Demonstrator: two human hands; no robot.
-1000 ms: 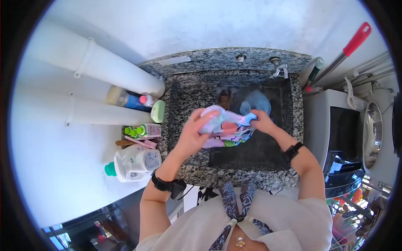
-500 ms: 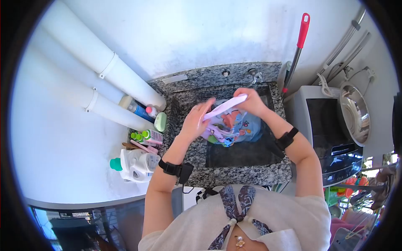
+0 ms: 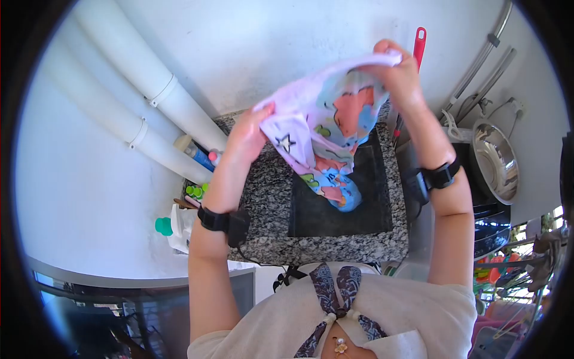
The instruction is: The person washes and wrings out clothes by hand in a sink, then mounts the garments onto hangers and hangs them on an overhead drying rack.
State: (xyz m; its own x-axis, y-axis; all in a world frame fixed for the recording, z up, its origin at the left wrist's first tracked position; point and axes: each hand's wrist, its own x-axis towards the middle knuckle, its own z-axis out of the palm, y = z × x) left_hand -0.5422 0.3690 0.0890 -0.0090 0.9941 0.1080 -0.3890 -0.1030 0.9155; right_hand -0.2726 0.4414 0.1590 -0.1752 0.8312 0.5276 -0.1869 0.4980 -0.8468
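Note:
A pastel pink and blue garment (image 3: 350,107) with a cartoon print is stretched between my hands above the dark sink basin (image 3: 311,221). My left hand (image 3: 246,133) is closed on its left edge, beside a star print. My right hand (image 3: 399,75) grips the other end of the pink edge, higher up and further away. The lower part hangs bunched down over the basin, its blue end near or on the basin floor; whether it touches I cannot tell. Exactly what sort of garment it is does not show.
Speckled granite (image 3: 269,197) surrounds the basin. White pipes (image 3: 158,90), detergent bottles and a white jug (image 3: 179,227) with a green cap stand left. To the right are a red-handled pole (image 3: 420,48) and a steel bowl (image 3: 496,161) leaning by a black-topped appliance.
Both hands have moved apart and upward, the right one farthest. The garment, earlier bunched low over the basin, is now lifted and spread open between them.

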